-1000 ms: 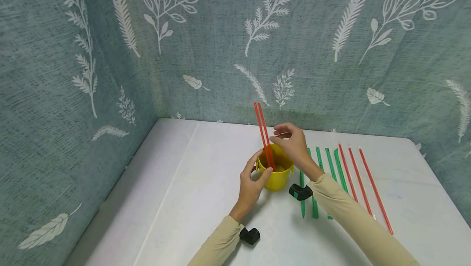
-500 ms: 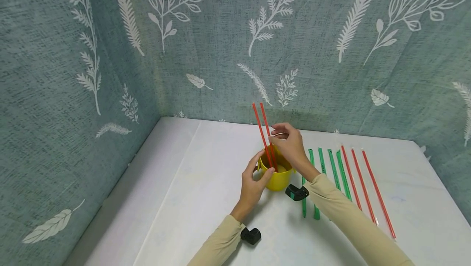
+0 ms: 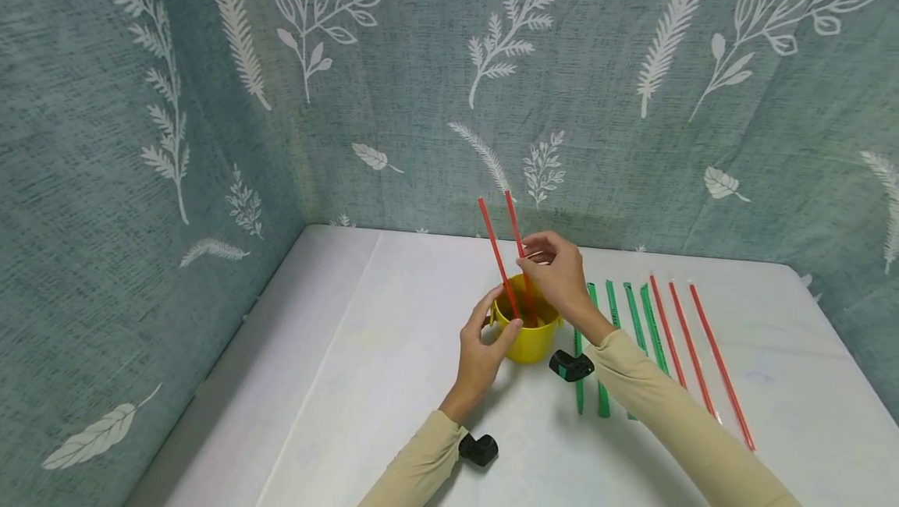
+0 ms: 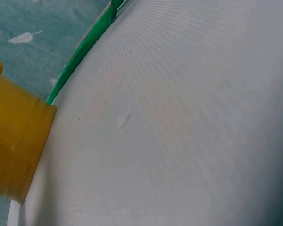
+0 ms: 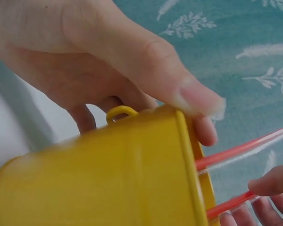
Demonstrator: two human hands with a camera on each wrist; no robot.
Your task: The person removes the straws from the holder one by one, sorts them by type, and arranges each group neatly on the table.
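Observation:
A small yellow bucket point(image 3: 528, 347) with loop lugs at its rim stands upright on the white table. My left hand point(image 3: 481, 355) grips its left side, thumb and fingers spread round the rim. Two slim red straws lean inside it, each in a clear sleeve. The left straw point(image 3: 496, 246) tilts toward the left hand. My right hand point(image 3: 558, 277) pinches the other straw point(image 3: 515, 222) between thumb and fingertips above the rim, also visible in the right wrist view, where the fingers point(image 5: 271, 181) hold it. The left wrist view catches only the bucket's side point(image 4: 19, 136).
Right of the bucket several green wrapped sticks point(image 3: 635, 320) lie side by side, partly under the right forearm. Beyond them lie three red straws point(image 3: 716, 351) in a row. A leaf-patterned teal cloth point(image 3: 421, 101) hangs behind and left of the table.
The two red straws have spread apart at the top. The one at my right hand has shifted right and slightly up, now between its fingertips. My left hand stays on the bucket.

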